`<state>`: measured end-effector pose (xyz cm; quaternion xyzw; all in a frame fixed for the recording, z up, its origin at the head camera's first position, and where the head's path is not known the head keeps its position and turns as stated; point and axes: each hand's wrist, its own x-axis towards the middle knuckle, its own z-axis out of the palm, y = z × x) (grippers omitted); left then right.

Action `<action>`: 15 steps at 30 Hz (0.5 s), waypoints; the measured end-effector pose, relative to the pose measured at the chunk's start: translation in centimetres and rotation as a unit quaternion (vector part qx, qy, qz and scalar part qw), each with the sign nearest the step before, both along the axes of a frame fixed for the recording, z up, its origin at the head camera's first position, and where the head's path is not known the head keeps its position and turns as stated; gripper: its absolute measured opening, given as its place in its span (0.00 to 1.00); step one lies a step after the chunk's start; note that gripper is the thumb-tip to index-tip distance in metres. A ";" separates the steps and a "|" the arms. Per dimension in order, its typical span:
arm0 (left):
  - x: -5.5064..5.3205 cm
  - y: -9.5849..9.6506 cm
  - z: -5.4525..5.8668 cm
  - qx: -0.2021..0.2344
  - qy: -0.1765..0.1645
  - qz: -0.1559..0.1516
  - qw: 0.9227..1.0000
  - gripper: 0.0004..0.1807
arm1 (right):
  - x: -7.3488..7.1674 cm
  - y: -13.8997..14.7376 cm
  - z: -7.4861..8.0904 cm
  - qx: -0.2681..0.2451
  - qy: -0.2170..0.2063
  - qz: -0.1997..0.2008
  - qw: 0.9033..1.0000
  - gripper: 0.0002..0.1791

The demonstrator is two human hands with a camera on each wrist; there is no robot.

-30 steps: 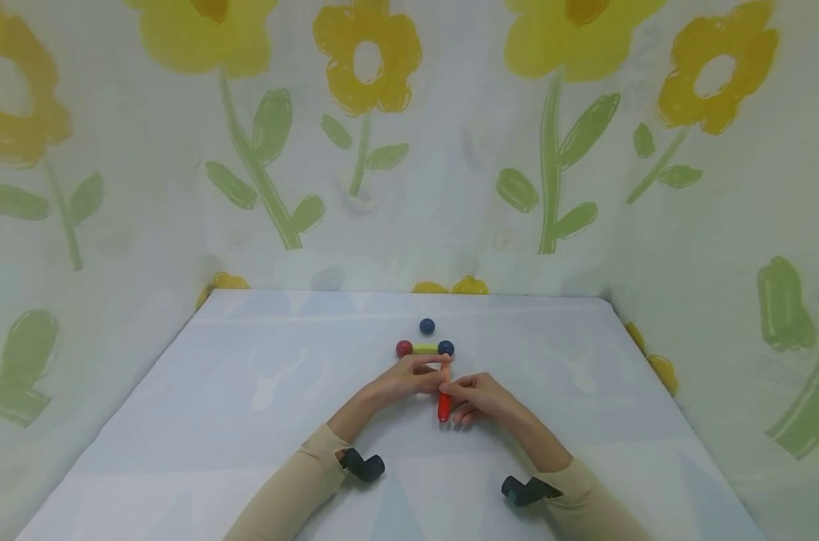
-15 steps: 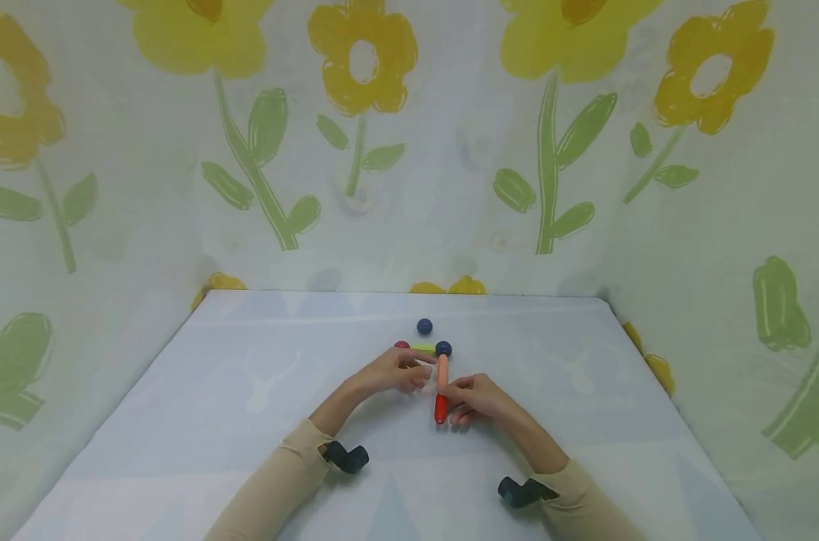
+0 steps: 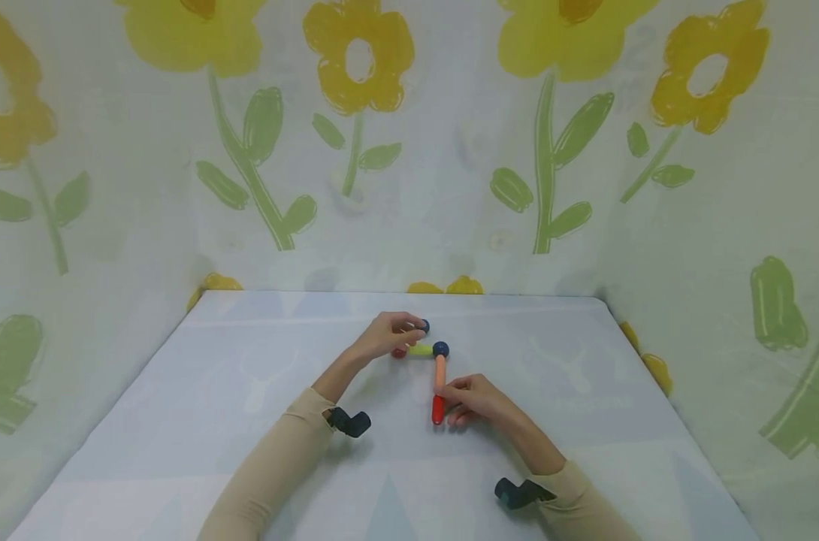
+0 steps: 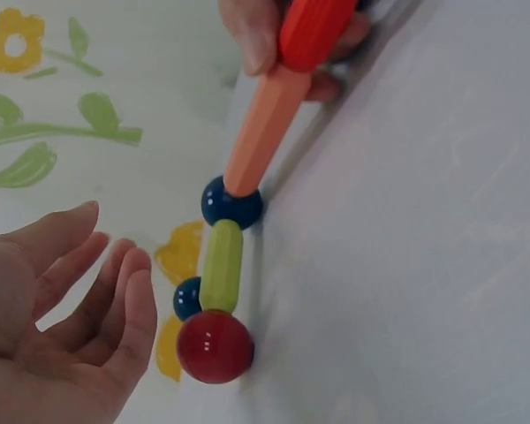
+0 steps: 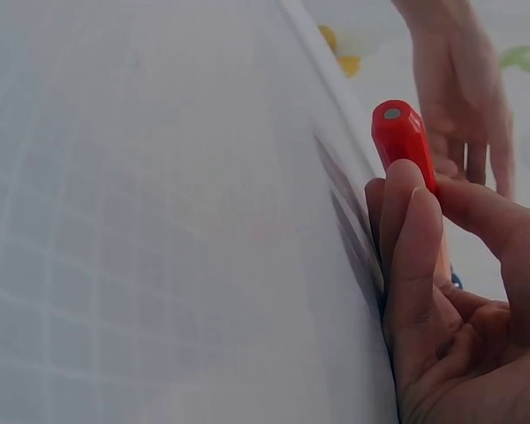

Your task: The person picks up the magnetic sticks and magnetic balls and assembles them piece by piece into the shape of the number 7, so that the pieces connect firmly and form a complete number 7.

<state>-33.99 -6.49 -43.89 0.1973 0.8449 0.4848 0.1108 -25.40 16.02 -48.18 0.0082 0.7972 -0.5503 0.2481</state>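
Observation:
My right hand (image 3: 479, 398) pinches the red magnetic rod (image 5: 404, 137) close to where it meets an orange rod (image 4: 267, 124). A grey disc shows in the red rod's end. The orange rod meets a blue ball (image 3: 440, 349), from which a yellow-green rod (image 4: 221, 265) runs left to a red ball (image 4: 215, 346). Beyond this chain lies a second blue ball (image 4: 187, 299), partly covered in the head view by fingers of my left hand (image 3: 385, 336). That hand is loosely curved with nothing between thumb and fingers in the left wrist view.
A white cloth with pale prints covers the table (image 3: 179, 421). Flower-printed fabric (image 3: 436, 188) hangs behind the table and at both sides. Each forearm carries a dark wrist camera, the left one (image 3: 350, 422) and the right one (image 3: 523, 492).
My left hand has let go of the orange rod and moved away, up and left over the red ball to the far blue ball. The right hand keeps its pinch nearly in place.

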 end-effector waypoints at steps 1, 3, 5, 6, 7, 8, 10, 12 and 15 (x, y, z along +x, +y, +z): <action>-0.2 0.0 0.0 -0.005 0.007 0.010 1.000 0.20 | 0.0 0.0 0.0 -0.003 0.000 0.002 1.000 0.27; -0.6 0.2 -0.1 -0.012 0.019 0.032 0.999 0.19 | 0.1 0.0 0.1 -0.010 0.001 0.006 1.000 0.26; -1.0 0.3 -0.2 -0.015 0.027 0.049 0.998 0.18 | 0.1 0.1 0.2 -0.017 0.001 0.009 1.000 0.25; -1.2 0.4 -0.3 -0.017 0.029 0.056 0.998 0.18 | 0.1 0.1 0.2 -0.021 0.001 0.010 1.000 0.24; -1.4 0.5 -0.5 -0.018 0.032 0.063 0.997 0.18 | 0.2 0.1 0.1 -0.022 0.003 0.011 1.000 0.24; -1.6 0.6 -0.6 -0.020 0.034 0.069 0.997 0.18 | 0.2 0.2 0.1 -0.023 0.003 0.011 1.000 0.23; -2.2 0.9 -1.0 -0.026 0.039 0.079 0.996 0.18 | 0.1 0.2 0.1 -0.025 0.002 0.011 1.000 0.23; -2.6 1.1 -1.3 -0.035 0.042 0.092 0.994 0.19 | 0.1 0.2 0.0 -0.027 0.003 0.010 1.000 0.24; -3.3 1.5 -1.8 -0.049 0.033 0.112 0.992 0.21 | 0.2 0.2 -0.1 -0.027 0.002 0.009 1.000 0.24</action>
